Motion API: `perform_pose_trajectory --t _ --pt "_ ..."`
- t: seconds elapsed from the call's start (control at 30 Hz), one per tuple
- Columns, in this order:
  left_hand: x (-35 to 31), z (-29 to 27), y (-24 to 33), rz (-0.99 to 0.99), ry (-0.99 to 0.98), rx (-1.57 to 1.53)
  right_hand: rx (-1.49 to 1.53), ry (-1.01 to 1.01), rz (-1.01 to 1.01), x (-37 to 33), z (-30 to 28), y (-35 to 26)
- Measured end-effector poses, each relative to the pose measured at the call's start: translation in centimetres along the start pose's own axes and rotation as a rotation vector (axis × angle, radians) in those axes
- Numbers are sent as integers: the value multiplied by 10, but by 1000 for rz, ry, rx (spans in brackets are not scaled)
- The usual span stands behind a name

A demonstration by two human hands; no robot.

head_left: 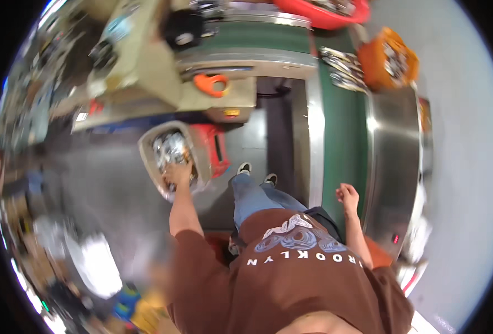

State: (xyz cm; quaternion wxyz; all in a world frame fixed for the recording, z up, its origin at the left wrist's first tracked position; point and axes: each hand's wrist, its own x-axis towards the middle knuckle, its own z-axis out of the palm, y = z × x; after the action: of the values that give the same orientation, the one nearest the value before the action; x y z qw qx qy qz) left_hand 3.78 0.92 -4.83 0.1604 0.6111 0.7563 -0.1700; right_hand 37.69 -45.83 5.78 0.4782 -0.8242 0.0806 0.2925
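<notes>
My left hand (178, 173) reaches down into a pale plastic bin (144, 146) on my left, touching shiny silver packets (171, 146) inside. Its fingertips are blurred among the packets, so I cannot make out whether they grip one. My right hand (348, 198) hovers above the green conveyor belt (344, 150) on my right. Its fingers are loosely curled, and nothing shows in them. Right beside the bin is a red plastic container (216, 149).
Silver packets (344, 69) lie on the belt's far end, near an orange basket (390, 61) of packets. A red tub (330, 12) stands farther back. A beige machine (218, 100) carries an orange ring-shaped part (210, 84). A steel surface (394, 161) borders the belt.
</notes>
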Motion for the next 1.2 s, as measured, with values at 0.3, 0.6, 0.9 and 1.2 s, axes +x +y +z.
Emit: perform_pose_trajectory --t 0.3,0.6,0.9,1.2 --pt "33 -3 0 70 -249 -2 -82 -101 201 -15 12 20" --pt "-67 -31 43 701 776 -386 66 20 344 -33 -22 81" --pt "-202 20 84 1110 282 -389 293 265 576 -59 -93 169" --pt "-215 91 49 983 -185 107 374 420 630 -60 -153 207"
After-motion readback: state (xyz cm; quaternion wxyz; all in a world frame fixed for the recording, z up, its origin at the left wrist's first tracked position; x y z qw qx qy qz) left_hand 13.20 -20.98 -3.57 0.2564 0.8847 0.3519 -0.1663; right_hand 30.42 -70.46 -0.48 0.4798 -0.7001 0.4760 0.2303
